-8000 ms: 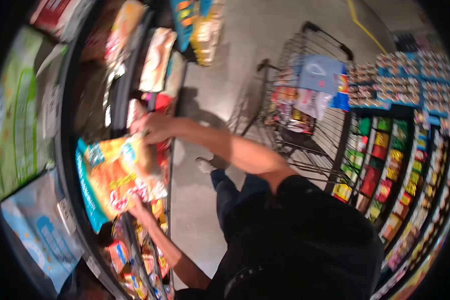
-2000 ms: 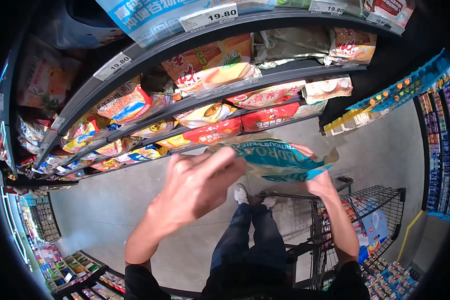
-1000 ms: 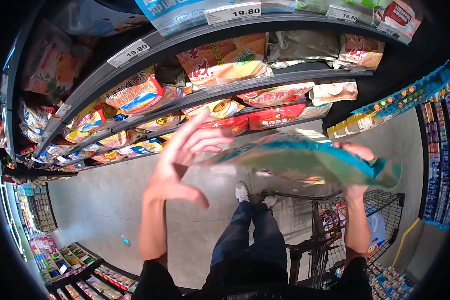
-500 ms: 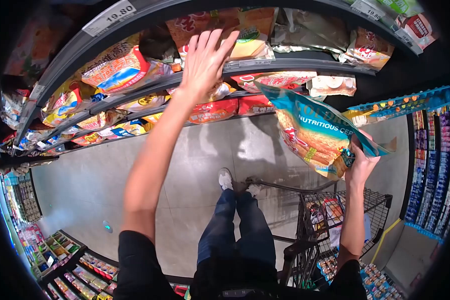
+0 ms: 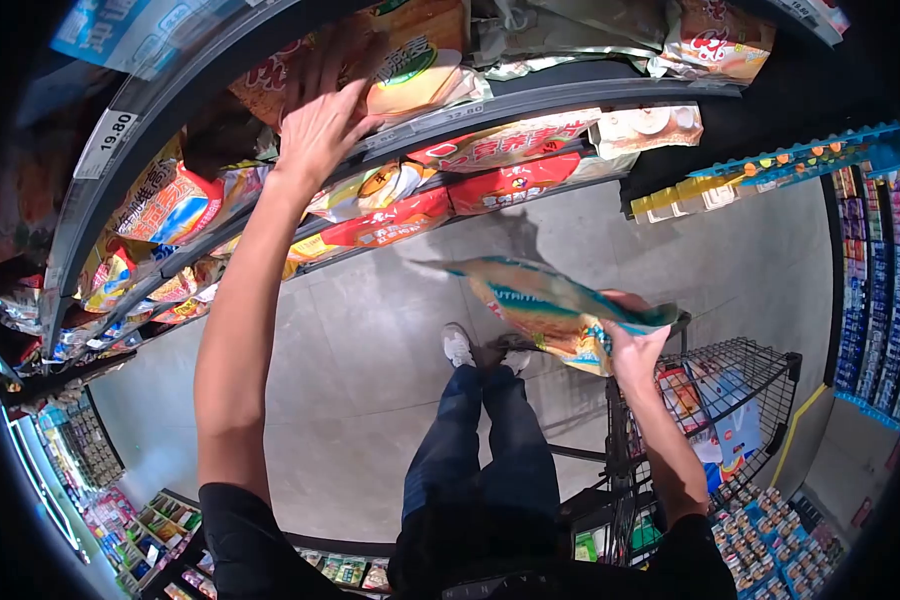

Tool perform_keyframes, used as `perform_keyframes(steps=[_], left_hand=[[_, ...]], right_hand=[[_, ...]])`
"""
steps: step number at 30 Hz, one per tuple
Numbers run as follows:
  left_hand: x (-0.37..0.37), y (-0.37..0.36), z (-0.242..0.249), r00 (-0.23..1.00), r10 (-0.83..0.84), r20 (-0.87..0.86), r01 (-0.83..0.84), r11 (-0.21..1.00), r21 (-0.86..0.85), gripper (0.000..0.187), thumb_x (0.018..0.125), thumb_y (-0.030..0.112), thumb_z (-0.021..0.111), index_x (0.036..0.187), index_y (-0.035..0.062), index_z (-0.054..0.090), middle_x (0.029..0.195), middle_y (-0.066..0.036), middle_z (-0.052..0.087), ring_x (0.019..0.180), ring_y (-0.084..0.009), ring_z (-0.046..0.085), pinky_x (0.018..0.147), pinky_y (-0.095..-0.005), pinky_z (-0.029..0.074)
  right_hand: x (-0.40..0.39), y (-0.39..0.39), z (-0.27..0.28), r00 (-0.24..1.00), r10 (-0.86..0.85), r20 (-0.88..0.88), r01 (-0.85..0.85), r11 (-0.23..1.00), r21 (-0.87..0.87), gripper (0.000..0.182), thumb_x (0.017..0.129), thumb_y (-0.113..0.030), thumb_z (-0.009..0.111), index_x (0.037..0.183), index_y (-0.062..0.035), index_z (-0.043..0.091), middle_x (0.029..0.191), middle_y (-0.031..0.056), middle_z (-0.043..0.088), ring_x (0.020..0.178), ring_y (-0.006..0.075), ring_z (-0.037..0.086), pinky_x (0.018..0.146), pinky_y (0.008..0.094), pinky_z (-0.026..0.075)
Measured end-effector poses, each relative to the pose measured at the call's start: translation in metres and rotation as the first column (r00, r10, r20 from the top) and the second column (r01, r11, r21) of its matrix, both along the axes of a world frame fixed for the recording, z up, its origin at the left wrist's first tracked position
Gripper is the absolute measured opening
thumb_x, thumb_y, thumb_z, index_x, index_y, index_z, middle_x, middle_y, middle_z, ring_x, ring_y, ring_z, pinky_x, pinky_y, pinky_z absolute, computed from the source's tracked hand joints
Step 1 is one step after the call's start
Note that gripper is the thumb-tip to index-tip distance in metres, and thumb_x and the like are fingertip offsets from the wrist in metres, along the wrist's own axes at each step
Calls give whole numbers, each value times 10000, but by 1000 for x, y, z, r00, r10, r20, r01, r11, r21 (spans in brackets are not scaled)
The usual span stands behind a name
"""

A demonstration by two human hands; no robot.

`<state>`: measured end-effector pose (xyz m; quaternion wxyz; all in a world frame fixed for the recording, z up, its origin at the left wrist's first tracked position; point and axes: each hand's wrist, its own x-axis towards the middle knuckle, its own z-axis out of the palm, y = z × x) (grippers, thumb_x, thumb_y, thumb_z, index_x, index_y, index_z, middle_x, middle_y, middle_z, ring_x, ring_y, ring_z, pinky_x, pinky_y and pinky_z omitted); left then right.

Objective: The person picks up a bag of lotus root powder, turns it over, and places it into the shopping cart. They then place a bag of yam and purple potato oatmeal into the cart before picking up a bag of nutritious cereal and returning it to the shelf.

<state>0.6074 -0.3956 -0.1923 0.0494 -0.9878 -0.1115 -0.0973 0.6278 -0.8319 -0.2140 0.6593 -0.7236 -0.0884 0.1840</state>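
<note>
My right hand (image 5: pixel 632 345) grips a large teal and orange cereal bag (image 5: pixel 545 305) by its end, holding it out flat above the shopping cart (image 5: pixel 730 385). My left hand (image 5: pixel 320 125) is stretched up to a store shelf and rests, fingers spread, on an orange bag (image 5: pixel 410 55) lying there. Whether the left hand grips that bag is hard to tell; the fingers lie flat against it.
Curved shelves (image 5: pixel 530 100) hold several orange, red and yellow bags with a price tag (image 5: pixel 115 140) reading 19.80. The wire cart holds several packs. More stocked shelves (image 5: pixel 860 290) stand on the right. Grey floor (image 5: pixel 370 370) lies below, with my legs and shoes.
My left hand has reached further up and left onto the orange shelf bag. My right hand has lowered the cereal bag and tilted it flatter, over the cart.
</note>
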Motion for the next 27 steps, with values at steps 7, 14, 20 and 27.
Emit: perform_keyframes(steps=[7,14,20,27], left_hand=[[0,5,-9,990,-71,125,61,995,80,471,886,481,583,1196,130,536,905,-110,656,794,-299,646,643,-411,523],[-2,-9,6,994,-39,101,28,993,111,517,844,482,622,1236,160,528,870,-97,646,794,-278,648,640,-402,521],[-18,-69,29,925,-127,359,149,988,-34,472,936,193,558,1392,118,460,1396,-194,431,1280,-376,428,1094,-443,308],[-36,-131,-55,987,-113,116,22,-616,-787,942,866,716,366,1460,-9,265,1504,-150,321,1392,-285,308,1165,-435,194]], right_hand=[[-12,-7,-4,998,58,-17,-57,998,20,220,742,141,624,950,86,670,945,138,710,872,167,667,812,282,525],[-4,-5,15,999,36,-15,-36,997,-66,274,698,150,611,957,88,674,936,126,704,860,159,657,806,276,511],[32,17,52,979,-146,-140,154,987,44,188,777,41,715,959,56,670,884,95,689,803,138,642,748,283,511],[105,58,101,878,135,-459,100,886,452,277,854,-29,650,1120,30,597,1053,120,668,934,197,664,850,332,537]])
